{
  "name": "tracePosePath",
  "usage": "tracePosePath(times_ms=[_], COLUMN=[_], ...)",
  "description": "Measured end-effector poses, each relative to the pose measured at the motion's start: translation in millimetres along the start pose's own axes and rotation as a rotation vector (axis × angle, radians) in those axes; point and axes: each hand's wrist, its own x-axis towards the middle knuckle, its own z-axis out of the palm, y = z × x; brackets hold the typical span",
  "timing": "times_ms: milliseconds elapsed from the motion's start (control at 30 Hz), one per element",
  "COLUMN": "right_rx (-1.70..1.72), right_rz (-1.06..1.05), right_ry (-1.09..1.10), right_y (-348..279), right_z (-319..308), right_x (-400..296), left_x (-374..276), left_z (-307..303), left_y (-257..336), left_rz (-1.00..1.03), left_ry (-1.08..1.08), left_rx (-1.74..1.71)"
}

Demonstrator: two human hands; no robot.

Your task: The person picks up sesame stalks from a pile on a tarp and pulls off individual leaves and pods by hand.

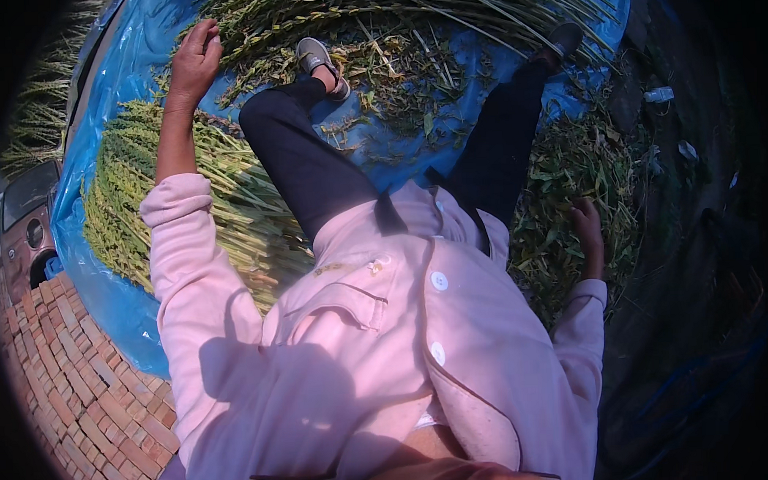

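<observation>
At the upper left, my left hand (195, 62) is raised beside the heads of a pile of cut, sesame-like stalks (325, 7), its fingers slightly bent and nothing visible in it. Low on the right, my right hand (586, 220) is over a heap of loose green leaves (565, 170); shade hides whether its fingers hold anything. A second bundle of cut stalks (230, 201) lies by my left thigh, seed heads pointing left. Between my spread legs, leaf litter and broken stems (410, 80) lie scattered on a blue plastic sheet (388, 167).
My shoes (317, 55) rest on or beside the sheet and stalks. Red bricks (91, 390) are at the lower left, with a reddish vehicle (25, 233) above them. More stalks (43, 99) stand beyond the sheet. A small clear container (659, 94) lies on dark ground at the right.
</observation>
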Motion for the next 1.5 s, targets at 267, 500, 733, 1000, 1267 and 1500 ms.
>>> tracePosePath(times_ms=[267, 500, 733, 1000, 1267, 1500], right_rx=[0.157, -0.003, -0.329, -0.561, -0.552, -0.563], right_rz=[0.301, -0.022, -0.272, -0.309, -0.215, -0.244], right_ry=[0.035, 0.183, 0.346, 0.276, 0.265, 0.286], right_y=[15, -45, -98, -119, -138, -135], right_z=[9, 10, 42, 58, 69, 70], right_x=[-36, 20, 113, 152, 177, 169], left_x=[26, 35, 58, 121, 150, 129], left_z=[102, 170, 260, 433, 542, 491], left_y=[24, -1, -62, -96, -137, -107], left_rz=[0.106, 0.044, 0.060, 0.105, 0.047, -0.088], left_ry=[-0.256, -0.401, -0.664, -0.772, -0.798, -0.931], left_rx=[-0.046, -0.105, -0.027, 0.197, 0.248, 0.193])
